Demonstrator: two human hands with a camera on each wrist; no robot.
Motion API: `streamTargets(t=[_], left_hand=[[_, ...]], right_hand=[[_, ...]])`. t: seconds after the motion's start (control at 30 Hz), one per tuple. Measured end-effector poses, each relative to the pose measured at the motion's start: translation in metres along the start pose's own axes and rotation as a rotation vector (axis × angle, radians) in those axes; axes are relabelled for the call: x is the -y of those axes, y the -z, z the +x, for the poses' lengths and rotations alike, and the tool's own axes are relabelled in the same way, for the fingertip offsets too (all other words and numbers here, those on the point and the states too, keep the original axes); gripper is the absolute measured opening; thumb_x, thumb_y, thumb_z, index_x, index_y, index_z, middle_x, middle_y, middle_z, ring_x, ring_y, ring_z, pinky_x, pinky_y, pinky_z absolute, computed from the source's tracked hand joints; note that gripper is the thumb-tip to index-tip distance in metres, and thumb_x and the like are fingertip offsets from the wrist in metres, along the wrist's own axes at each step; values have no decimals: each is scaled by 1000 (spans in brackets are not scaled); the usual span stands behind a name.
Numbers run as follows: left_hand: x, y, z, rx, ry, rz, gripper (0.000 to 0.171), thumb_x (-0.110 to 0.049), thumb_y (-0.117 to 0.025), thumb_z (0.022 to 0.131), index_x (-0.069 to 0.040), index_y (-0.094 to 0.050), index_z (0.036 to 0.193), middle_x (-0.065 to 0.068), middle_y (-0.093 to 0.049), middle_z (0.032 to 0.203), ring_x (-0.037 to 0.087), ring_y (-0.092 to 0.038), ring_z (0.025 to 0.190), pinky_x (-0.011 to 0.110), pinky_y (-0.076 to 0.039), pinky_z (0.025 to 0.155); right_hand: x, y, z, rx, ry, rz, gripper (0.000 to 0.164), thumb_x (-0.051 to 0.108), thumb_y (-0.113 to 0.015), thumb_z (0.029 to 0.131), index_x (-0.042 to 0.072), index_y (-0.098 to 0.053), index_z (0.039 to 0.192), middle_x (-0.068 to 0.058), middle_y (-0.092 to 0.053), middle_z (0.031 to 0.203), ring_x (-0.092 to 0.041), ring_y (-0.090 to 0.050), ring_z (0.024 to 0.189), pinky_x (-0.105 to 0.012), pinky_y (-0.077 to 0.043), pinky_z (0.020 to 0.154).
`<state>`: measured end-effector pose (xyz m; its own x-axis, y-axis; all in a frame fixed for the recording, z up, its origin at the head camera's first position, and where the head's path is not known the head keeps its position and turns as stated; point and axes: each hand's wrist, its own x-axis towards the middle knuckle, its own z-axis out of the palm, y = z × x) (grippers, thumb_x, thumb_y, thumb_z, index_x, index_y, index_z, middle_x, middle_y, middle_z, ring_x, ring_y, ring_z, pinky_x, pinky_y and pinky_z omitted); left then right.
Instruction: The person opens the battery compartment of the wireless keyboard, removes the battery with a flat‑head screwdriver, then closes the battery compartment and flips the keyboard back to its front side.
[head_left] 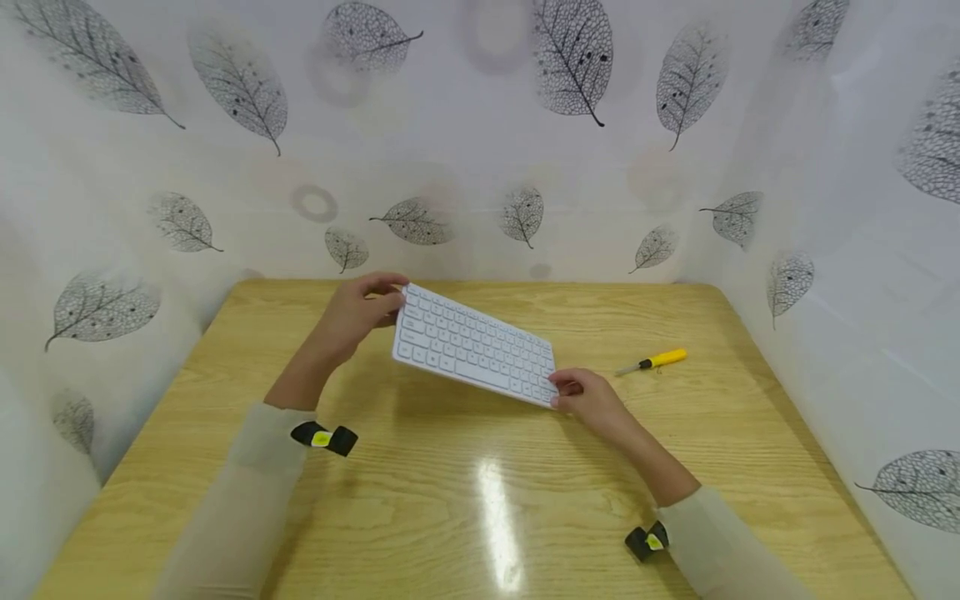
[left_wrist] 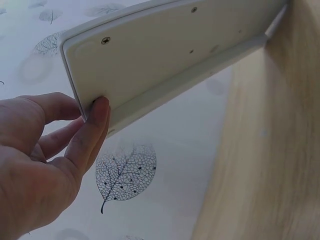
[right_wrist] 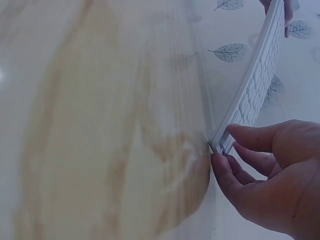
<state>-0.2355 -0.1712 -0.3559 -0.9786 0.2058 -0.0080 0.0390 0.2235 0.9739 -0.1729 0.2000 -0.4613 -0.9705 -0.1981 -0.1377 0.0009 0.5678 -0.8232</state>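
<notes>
A white keyboard is held tilted over the wooden table, its left end higher than its right. My left hand pinches its upper left end. In the left wrist view the left hand grips the edge, and the keyboard's underside shows small screws. At the lower right corner, my right hand pinches the keyboard between thumb and fingers. The right wrist view shows the right hand on that corner, with the keyboard rising away from it.
A screwdriver with a yellow handle lies on the table to the right of the keyboard. Behind and beside the table hangs a white leaf-patterned covering. Black straps sit at the sleeve cuffs.
</notes>
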Motion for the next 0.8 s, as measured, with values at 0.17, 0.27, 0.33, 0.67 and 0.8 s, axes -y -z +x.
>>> streamTargets(t=[0.17, 0.27, 0.33, 0.67, 0.8], left_hand=[[-9, 2, -1, -9, -1, 7, 38, -12, -58, 100, 0, -57, 137, 18, -56, 119, 18, -69, 97, 27, -58, 88], [-15, 4, -4, -12, 0, 22, 39, -14, -57, 101, -1, -57, 138, 18, -58, 121, 19, -70, 100, 27, -58, 89], [-19, 6, -6, -11, 6, 33, 40, -15, -57, 101, -2, -56, 139, 18, -58, 123, 20, -69, 102, 27, -57, 89], [-33, 7, -12, -4, -7, 27, 40, -16, -57, 101, -2, -56, 139, 17, -57, 122, 19, -70, 101, 26, -57, 90], [-35, 7, -10, 6, -18, 15, 40, -16, -57, 101, -2, -56, 139, 17, -56, 122, 18, -70, 100, 26, -57, 89]], right_hand=[[2, -5, 2, 21, 1, 10, 37, 5, -70, 93, -1, -64, 128, -19, -65, 123, -28, -63, 106, -35, -54, 87], [5, -8, 4, 30, 2, 28, 37, 7, -71, 92, -1, -64, 128, -18, -65, 122, -27, -62, 105, -35, -53, 87], [7, -10, 5, 44, 7, 39, 38, 8, -72, 92, 0, -64, 128, -18, -65, 121, -27, -62, 105, -34, -53, 86], [19, -16, 10, 74, 17, 52, 40, 15, -72, 93, 6, -64, 131, -13, -63, 125, -27, -60, 112, -38, -52, 92], [27, -18, 12, 71, 44, 71, 40, 17, -73, 93, 7, -64, 131, -14, -61, 129, -29, -59, 117, -43, -52, 98]])
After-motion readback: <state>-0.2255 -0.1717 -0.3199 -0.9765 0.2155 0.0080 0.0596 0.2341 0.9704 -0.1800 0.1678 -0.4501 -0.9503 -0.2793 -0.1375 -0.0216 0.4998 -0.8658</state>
